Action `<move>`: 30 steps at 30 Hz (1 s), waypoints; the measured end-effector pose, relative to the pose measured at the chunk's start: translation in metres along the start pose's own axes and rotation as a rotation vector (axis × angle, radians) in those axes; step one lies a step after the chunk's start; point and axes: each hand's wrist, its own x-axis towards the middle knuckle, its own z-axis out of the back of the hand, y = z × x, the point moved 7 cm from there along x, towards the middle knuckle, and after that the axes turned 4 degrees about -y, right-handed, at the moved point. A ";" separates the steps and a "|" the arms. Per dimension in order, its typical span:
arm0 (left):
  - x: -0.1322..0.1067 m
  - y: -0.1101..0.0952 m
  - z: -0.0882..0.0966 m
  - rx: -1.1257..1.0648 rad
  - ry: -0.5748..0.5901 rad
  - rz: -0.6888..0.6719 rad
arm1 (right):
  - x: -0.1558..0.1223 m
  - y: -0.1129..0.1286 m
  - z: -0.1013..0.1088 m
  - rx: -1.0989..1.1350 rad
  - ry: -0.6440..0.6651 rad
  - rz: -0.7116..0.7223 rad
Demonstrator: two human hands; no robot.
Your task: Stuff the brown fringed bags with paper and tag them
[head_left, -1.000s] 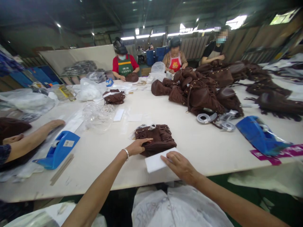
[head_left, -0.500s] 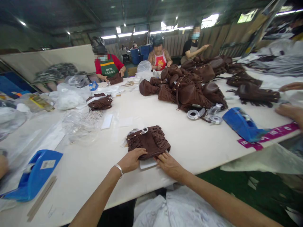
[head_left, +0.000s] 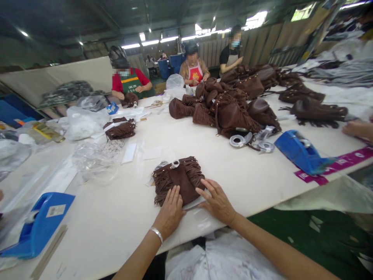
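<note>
Currently | left hand: flat on fringed bag | right hand: at corner

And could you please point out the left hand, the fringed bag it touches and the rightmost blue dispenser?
Left hand point(head_left: 171, 213): head view, back of hand.
Fringed bag point(head_left: 185, 182): head view, middle panel.
Rightmost blue dispenser point(head_left: 295, 151): head view, side wall.

Strip lights and bright windows shine beyond a pale table and green floor
</note>
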 end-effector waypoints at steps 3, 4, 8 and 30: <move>-0.001 0.000 -0.005 0.034 -0.008 -0.013 | 0.007 -0.005 -0.004 0.030 0.134 0.031; -0.001 -0.001 -0.006 0.045 -0.018 -0.017 | 0.008 -0.007 -0.006 0.045 0.161 0.033; -0.007 -0.003 -0.007 0.074 -0.080 -0.025 | 0.007 -0.014 -0.009 0.087 0.173 0.017; 0.058 -0.023 -0.017 -0.010 0.003 0.062 | -0.006 -0.077 0.009 0.302 0.076 -0.374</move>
